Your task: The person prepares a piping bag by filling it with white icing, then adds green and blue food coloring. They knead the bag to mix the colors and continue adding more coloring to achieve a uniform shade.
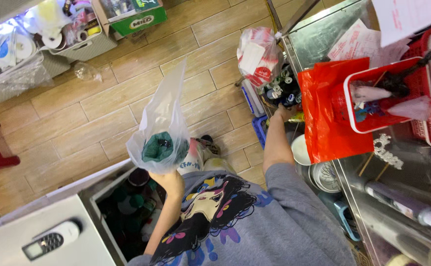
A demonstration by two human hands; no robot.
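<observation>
My left hand [170,181] is shut on the bottom of a clear plastic bag [162,123] and holds it up over the wooden floor. A dark green lump [158,147] lies inside the bag. My right hand [283,113] reaches forward under the edge of a steel counter [324,29], in among a cluster of dark bottles with white caps [280,86]. Its fingers are mostly hidden, and a yellow-green object [299,117] lies right beside it. I cannot tell whether the hand grips anything.
A red plastic bag [326,113] and a red basket [388,98] sit on the counter. A white-and-red bag [257,54] hangs by the counter's corner. White bowls [319,170] are stacked below. An open bin of dark jars [129,207] and a handset [51,240] are at lower left.
</observation>
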